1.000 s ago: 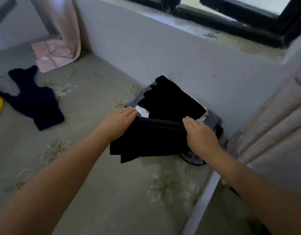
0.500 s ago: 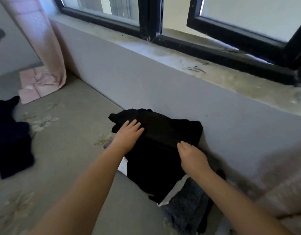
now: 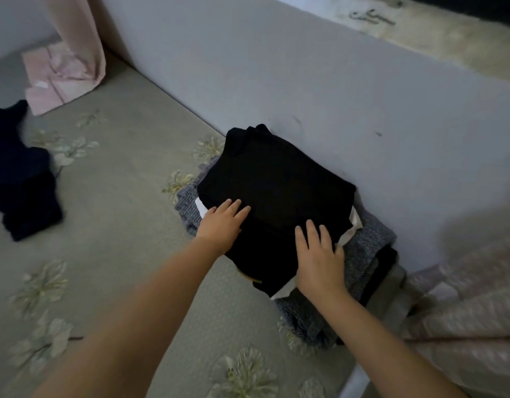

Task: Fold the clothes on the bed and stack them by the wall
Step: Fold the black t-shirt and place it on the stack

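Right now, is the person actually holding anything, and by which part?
Nothing is gripped. The left hand and right hand lie flat, fingers straight, pressing the near edge of the folded black garment topping the stack.

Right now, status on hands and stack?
Left hand and right hand flat, open, pressing black garment atop stack by wall. Dark navy garment unfolded on bed. Nothing in the way.

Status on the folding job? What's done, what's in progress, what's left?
Done: a stack of folded clothes sits against the wall, a folded black garment on top. In hand: the left hand and right hand press flat on that garment. Left: a dark garment lies unfolded on the bed; a pink piece lies beyond it.
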